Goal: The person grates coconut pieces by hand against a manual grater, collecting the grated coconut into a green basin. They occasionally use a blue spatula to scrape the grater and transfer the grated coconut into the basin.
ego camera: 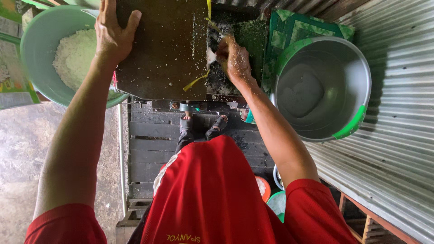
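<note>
Pressed against a small white chunk (211, 58), the right hand (234, 58) is seen at the upper middle of the frame, its fingers curled together around the piece and dusted with white shreds. The chunk is held at the edge of a dark, gritty grating surface (235, 40) strewn with white flecks, just right of a thin yellow strap (199, 80) that runs down across it.

Further left, the left hand (113, 34) is laid flat and spread open on a dark brown flat board (167, 49), with the thumb hooked over the board's top left corner; nothing is gripped by it.

At the upper left of the frame, a pale green round plastic basin (38, 49) holding a heap of white grated shreds (74, 56) is seen just beside the board. At the right, a large round grey metal basin (357, 77) with a green patch on its rim is set on a green patterned cloth (294, 29), close to the right forearm. Corrugated metal sheeting (398, 149) fills the right side of the frame. Below, a red shirt (212, 190) and dark wooden planks (149, 135) under the sandalled feet are visible.
</note>
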Tool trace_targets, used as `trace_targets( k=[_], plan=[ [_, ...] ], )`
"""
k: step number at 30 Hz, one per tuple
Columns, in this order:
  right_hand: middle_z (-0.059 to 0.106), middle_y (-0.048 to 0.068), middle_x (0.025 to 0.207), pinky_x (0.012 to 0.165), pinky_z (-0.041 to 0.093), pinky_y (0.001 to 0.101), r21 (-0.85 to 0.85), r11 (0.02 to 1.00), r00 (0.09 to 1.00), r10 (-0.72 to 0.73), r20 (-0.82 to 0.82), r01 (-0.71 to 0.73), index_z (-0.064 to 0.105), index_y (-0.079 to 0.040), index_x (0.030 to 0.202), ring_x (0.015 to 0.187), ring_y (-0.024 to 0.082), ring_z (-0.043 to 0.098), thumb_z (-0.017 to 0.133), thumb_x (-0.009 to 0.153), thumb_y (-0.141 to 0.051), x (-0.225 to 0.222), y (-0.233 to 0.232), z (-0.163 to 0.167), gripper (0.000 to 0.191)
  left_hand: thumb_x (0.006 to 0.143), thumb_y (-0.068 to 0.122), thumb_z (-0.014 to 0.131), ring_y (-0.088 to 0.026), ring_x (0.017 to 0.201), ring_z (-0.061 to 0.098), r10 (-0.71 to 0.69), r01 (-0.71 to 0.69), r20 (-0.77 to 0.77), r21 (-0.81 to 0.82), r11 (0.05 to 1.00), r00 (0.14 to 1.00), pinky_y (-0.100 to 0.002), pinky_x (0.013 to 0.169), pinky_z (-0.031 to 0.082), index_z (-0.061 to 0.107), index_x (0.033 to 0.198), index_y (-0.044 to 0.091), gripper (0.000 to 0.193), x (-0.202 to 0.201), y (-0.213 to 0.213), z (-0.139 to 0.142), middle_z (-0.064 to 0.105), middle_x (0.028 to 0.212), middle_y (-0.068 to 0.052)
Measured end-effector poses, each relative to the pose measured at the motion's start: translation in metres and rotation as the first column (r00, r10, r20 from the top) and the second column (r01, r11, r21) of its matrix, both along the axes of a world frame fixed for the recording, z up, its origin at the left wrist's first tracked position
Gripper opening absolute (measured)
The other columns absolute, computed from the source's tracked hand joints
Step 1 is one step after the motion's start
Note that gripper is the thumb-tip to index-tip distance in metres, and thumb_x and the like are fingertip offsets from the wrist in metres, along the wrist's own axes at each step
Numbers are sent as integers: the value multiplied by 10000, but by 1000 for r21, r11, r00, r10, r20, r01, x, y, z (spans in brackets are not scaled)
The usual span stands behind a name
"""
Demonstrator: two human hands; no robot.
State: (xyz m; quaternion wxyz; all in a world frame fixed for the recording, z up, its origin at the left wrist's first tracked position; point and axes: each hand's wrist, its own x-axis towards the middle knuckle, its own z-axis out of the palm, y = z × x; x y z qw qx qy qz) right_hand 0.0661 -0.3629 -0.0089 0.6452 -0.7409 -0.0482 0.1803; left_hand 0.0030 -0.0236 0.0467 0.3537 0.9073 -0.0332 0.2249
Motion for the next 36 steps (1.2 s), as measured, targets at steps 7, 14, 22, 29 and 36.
trace_targets(
  k=[7, 14, 22, 29, 36],
  plan=[
    [741, 102, 796, 722, 590, 361, 97, 989, 975, -92, -204, 114, 696, -26, 859, 727, 182, 709, 509, 1008, -361, 2, 8, 6, 411, 1114, 245, 694, -459, 1287, 632, -14, 14, -10, -8, 1000, 1000, -516, 1106, 506, 487, 1475, 0, 482, 1, 1, 0, 617, 1421, -259],
    [703, 101, 728, 686, 557, 368, 167, 980, 981, -79, -180, 109, 696, -14, 782, 676, 192, 669, 525, 1006, -371, 5, 14, 4, 454, 1120, 269, 708, -484, 1240, 611, 17, -17, -28, 14, 1000, 999, -539, 1055, 499, 528, 1415, 13, 430, 0, 1, 0, 623, 1367, -258],
    [690, 92, 750, 596, 534, 345, -214, 976, 920, 111, 376, -31, 669, -6, 859, 660, 157, 652, 639, 901, -291, 4, 15, 6, 289, 1091, 280, 681, -471, 1188, 626, 44, -43, -25, 28, 999, 999, -544, 1009, 499, 572, 1340, 27, 371, 2, 0, 0, 648, 1301, -243],
    [725, 96, 842, 661, 598, 326, 341, 940, 997, 8, -74, 18, 726, -59, 967, 710, 146, 679, 459, 1075, -243, 2, 14, -1, 342, 1106, 318, 703, -466, 1158, 639, 59, -59, -44, 12, 998, 997, -547, 994, 505, 591, 1340, 34, 385, 2, 0, 1, 664, 1265, -239],
    [710, 69, 789, 625, 547, 312, -27, 997, 991, 75, 109, -73, 702, -80, 863, 666, 133, 649, 500, 1040, -251, 2, 9, 0, 318, 1092, 281, 667, -453, 1202, 642, 14, -14, -14, -10, 1000, 1000, -542, 1022, 505, 577, 1351, 17, 381, 1, 0, 2, 654, 1318, -239]
  ],
)
